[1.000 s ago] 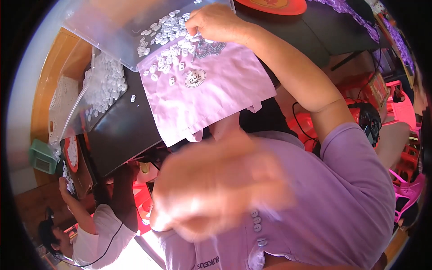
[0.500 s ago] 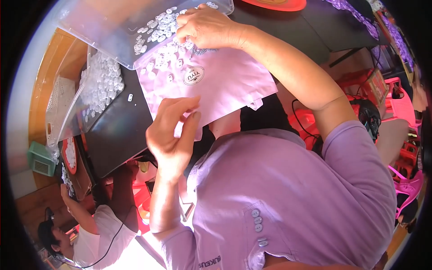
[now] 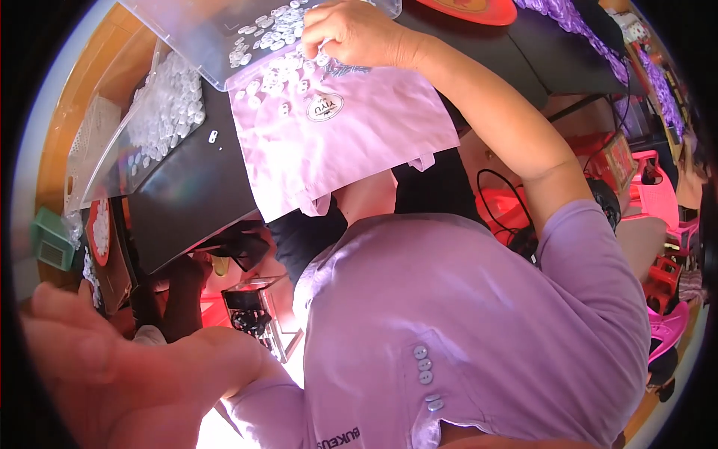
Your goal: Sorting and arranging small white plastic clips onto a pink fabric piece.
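My right hand (image 3: pixel 359 34) is at the far side of a pink cloth (image 3: pixel 359 142), its fingers bent down and drawn together among small white oval pieces (image 3: pixel 280 71). Whatever its fingertips hold is hidden. The cloth, with a round dark print and short straps along its near edge, lies from the table toward my lap. More white pieces lie in a clear plastic tray (image 3: pixel 213 71) just beyond it. Raised at the lower left, away from the table, my left hand (image 3: pixel 97 367) is close to the camera and smeared by motion, so its fingers are unclear.
Left of the cloth, a clear bag (image 3: pixel 168 112) full of white pieces rests on the dark table (image 3: pixel 194 194). One loose piece (image 3: pixel 213 137) lies beside it. A red plate (image 3: pixel 479 9) is at the far edge, purple wrapping (image 3: pixel 576 30) further right. Pink chairs (image 3: pixel 658 194) stand at the right.
My left hand has swung from beside the cloth's near edge to the lower left, nearer the camera. My right hand stays over the white pieces. The view has shifted slightly.
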